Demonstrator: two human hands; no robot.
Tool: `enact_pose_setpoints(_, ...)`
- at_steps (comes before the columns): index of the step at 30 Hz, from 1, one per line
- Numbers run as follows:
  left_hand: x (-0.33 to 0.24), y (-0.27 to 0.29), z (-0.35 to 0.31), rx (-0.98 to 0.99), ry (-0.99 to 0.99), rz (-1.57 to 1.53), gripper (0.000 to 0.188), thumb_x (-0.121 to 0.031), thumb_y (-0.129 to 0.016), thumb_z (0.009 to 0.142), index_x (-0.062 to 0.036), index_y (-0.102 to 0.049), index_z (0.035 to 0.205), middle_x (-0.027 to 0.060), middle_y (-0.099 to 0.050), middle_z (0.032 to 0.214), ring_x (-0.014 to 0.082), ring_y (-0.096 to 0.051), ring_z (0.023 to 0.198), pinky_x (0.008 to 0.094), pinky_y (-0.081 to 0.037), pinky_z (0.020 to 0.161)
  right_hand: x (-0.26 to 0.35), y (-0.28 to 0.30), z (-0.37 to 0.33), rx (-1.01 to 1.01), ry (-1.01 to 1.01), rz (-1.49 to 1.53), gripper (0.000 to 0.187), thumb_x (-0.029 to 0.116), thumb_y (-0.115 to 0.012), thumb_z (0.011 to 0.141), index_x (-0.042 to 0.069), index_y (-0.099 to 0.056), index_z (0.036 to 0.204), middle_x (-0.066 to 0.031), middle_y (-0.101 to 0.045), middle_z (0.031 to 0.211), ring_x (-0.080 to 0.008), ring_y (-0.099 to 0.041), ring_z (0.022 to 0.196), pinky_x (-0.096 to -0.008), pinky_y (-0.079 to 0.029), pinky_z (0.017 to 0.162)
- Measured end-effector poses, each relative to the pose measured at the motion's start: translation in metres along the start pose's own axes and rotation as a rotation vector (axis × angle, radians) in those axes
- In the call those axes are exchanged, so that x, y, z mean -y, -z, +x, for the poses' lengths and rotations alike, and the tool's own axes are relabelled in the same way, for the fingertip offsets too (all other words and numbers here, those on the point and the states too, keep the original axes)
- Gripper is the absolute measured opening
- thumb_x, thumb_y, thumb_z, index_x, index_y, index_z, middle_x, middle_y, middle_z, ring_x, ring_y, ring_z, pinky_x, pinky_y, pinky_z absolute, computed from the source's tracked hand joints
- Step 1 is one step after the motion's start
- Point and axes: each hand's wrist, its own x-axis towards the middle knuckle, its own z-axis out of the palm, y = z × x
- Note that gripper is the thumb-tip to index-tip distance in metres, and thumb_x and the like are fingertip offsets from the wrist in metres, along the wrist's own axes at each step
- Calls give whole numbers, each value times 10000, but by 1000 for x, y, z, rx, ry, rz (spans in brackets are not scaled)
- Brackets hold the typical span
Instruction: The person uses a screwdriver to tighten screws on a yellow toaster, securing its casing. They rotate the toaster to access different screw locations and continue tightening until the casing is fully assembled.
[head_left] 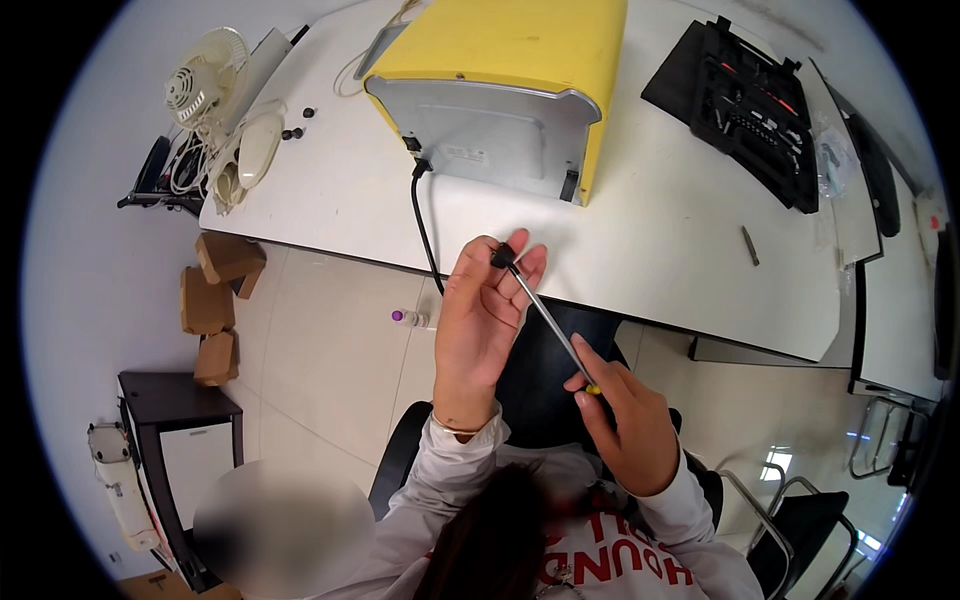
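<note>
Palm up near the table's front edge, my left hand [483, 310] pinches a small round black piece [503, 255] between thumb and fingers. The tip of a screwdriver [545, 315] with a long metal shaft meets that piece. My right hand [630, 420] is closed around the screwdriver's handle, of which only a bit of yellow shows. Just beyond my hands stands a yellow appliance [500, 40] with its grey metal panel [500, 135] toward me. A black power cord [424, 225] is plugged into the panel's left side and hangs over the edge.
Several small black pieces [298, 132] lie on the white table [660, 250] at left, near a cream fan [207, 78]. An open black tool case [750, 115] sits far right. A short metal piece [750, 246] lies right. Cardboard boxes [207, 300] stand on the floor.
</note>
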Motion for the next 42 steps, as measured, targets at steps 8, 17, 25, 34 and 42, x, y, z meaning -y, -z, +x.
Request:
enact_pose_setpoints(8,-6,-20,-8,-86,275,-660,254,-183,-409,985,-144,-533,1203,-81,-620,1194,83,-551,1162,461,-253,1115,15,6,-3,5,19,-36,460,-9,-589,825,26,-432,1256,-121,-618,1027,-294,-633,835,-336,-514,689)
enact_pose_setpoints(17,-7,-22,-9,-110,339,-776,258,-171,-387,976,-155,-542,1180,-89,-635,1164,69,-575,1125,441,-231,1120,16,6,-2,-55,101,-136,437,9,-613,817,24,-495,1237,-123,-614,1036,-277,-636,827,-320,-524,663)
enact_pose_setpoints(25,-4,-20,-8,-111,355,-742,241,-144,-423,961,-150,-568,1153,-73,-653,1121,76,-581,1119,435,-248,1112,18,9,-3,-71,97,-210,439,22,-627,806,28,-518,1232,-96,-614,1032,-241,-637,777,-297,-520,624)
enact_pose_setpoints(34,1,-13,-7,-144,268,-568,219,-145,-443,961,-133,-536,1159,-72,-635,1160,75,-583,1112,448,-266,1100,17,9,-2,-128,114,-309,456,27,-661,766,46,-559,1210,-51,-625,1001,-192,-610,705,-269,-499,570)
enact_pose_setpoints(42,1,-14,-8,-146,306,-767,213,-144,-420,967,-126,-550,1135,-68,-644,1145,84,-583,1117,445,-258,1102,18,7,-2,-157,125,-367,433,23,-642,765,49,-587,1194,-32,-633,975,-166,-559,627,-262,-478,551)
